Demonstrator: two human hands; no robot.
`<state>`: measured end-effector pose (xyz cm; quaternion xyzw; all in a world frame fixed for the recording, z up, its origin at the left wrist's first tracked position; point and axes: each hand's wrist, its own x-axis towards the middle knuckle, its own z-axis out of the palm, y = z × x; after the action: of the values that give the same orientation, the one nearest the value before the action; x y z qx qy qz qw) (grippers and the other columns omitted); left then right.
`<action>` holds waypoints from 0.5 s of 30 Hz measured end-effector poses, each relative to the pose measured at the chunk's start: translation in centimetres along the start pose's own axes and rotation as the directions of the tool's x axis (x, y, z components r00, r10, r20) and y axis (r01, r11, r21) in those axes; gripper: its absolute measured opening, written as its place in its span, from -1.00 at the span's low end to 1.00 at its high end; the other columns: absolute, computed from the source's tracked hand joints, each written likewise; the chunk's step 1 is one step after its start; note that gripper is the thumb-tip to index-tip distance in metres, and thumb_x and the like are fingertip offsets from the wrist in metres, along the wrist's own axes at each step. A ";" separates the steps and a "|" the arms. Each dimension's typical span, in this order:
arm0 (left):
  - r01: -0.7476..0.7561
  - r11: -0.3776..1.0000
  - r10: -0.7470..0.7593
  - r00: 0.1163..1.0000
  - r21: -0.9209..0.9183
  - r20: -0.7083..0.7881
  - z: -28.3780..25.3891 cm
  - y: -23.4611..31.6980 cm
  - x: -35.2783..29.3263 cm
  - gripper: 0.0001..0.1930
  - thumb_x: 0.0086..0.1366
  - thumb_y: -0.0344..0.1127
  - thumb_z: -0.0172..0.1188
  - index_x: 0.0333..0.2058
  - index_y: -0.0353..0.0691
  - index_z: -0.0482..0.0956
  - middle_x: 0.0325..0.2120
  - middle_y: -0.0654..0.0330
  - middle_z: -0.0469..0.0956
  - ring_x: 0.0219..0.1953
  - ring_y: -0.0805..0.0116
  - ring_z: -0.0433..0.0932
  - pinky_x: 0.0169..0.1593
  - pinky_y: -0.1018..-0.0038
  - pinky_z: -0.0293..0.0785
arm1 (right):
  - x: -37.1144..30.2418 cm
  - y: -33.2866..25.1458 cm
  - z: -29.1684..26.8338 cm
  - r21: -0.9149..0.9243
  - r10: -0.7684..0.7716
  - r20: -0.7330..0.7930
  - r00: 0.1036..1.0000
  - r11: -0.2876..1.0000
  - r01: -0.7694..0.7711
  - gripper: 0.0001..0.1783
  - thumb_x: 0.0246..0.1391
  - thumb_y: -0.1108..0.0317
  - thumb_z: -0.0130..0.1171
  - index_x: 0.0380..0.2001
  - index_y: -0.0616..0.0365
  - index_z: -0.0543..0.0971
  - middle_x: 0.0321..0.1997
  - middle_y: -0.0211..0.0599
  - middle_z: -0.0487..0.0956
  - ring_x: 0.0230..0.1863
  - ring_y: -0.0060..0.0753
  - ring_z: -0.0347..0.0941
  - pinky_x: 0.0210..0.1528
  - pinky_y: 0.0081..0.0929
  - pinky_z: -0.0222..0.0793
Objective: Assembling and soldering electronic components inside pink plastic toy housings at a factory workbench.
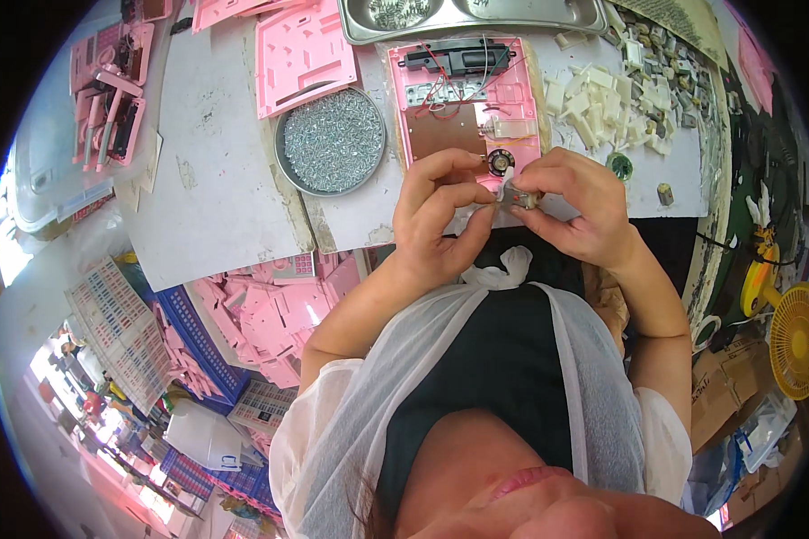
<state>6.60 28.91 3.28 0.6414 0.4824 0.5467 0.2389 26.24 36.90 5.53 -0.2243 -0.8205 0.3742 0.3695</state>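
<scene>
Grey and metallic, a small flat part [511,199] sits pinched between the fingertips of both your hands, just above the near edge of the white worktop [225,207]. Your left hand [440,211] curls around it from nine o'clock, thumb and forefinger closed on its left end; your right hand [573,202] grasps its other end from three o'clock, fingers bent over the top. What exactly the part is, you cannot tell at this size. Directly behind your fingertips, at twelve o'clock, lies the open pink plastic housing [466,99] with a brown circuit board, red wires, a small round black speaker and a black strip along its far end; your hands overlap its near edge. At ten o'clock from your hands rests a round grey metal dish full of silver screws [331,140], with a pink moulded plastic panel [298,52] just beyond it. At two o'clock a heap of small white plastic blocks [593,103] spreads across the worktop, and a steel tray [476,16] stands at the far edge. At seven o'clock, below the table, a blue crate [198,332] holds stacked pink shells.
</scene>
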 end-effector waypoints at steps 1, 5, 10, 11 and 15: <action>-0.013 1.000 0.013 1.000 0.002 0.009 -0.1 0.0 0.1 -0.75 -0.01 -0.65 0.35 -0.30 -0.36 0.59 -0.04 -0.12 0.49 -0.20 0.17 0.57 -0.18 0.39 0.56 | 0.0 0.1 0.0 0.001 0.002 -0.009 1.000 1.000 -0.002 -0.61 -0.19 0.53 0.47 -0.20 0.16 0.60 -0.28 -0.28 0.63 -0.36 -0.19 0.57 -0.33 -0.37 0.49; -0.013 1.000 0.013 1.000 0.008 -0.006 -0.7 -0.4 0.7 -0.74 -0.01 -0.61 0.35 -0.29 -0.35 0.59 -0.05 -0.11 0.48 -0.24 0.18 0.56 -0.22 0.41 0.54 | -0.1 0.3 -0.2 0.002 0.009 -0.029 1.000 1.000 -0.009 -0.63 -0.16 0.55 0.45 -0.20 0.17 0.61 -0.27 -0.26 0.64 -0.36 -0.23 0.57 -0.34 -0.41 0.50; 0.025 0.939 -0.005 0.998 0.344 -0.060 -0.6 -2.2 4.7 -0.73 -0.02 -0.43 0.43 -0.30 -0.25 0.61 -0.19 0.06 0.48 -0.23 0.23 0.49 -0.18 0.30 0.42 | -0.2 0.2 -1.0 0.079 0.141 -0.059 0.988 0.988 -0.136 -0.64 -0.11 0.57 0.44 -0.18 0.21 0.61 -0.24 -0.21 0.65 -0.34 -0.35 0.59 -0.31 -0.50 0.53; 0.007 0.895 -0.006 1.000 0.445 -0.004 -0.3 -2.4 5.7 -0.75 -0.01 -0.38 0.44 -0.31 -0.23 0.63 -0.19 0.09 0.48 -0.19 0.21 0.49 -0.13 0.29 0.38 | -0.3 0.2 -1.2 0.085 0.156 -0.074 0.985 0.985 -0.150 -0.64 -0.11 0.57 0.44 -0.17 0.22 0.61 -0.23 -0.20 0.65 -0.34 -0.37 0.60 -0.31 -0.51 0.53; -0.097 0.730 0.000 0.990 0.677 0.142 0.7 -3.1 8.5 -0.77 0.01 -0.17 0.45 -0.39 -0.14 0.69 -0.22 0.22 0.50 -0.13 0.18 0.49 -0.01 0.24 0.26 | -1.0 0.4 -2.3 0.050 0.191 -0.115 0.975 0.981 -0.186 -0.59 -0.11 0.57 0.44 -0.12 0.22 0.61 -0.21 -0.20 0.66 -0.32 -0.36 0.61 -0.26 -0.51 0.54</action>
<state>5.66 37.87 4.51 0.7315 0.6153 0.2939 0.0043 28.71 37.54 5.77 -0.3157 -0.7645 0.4096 0.3849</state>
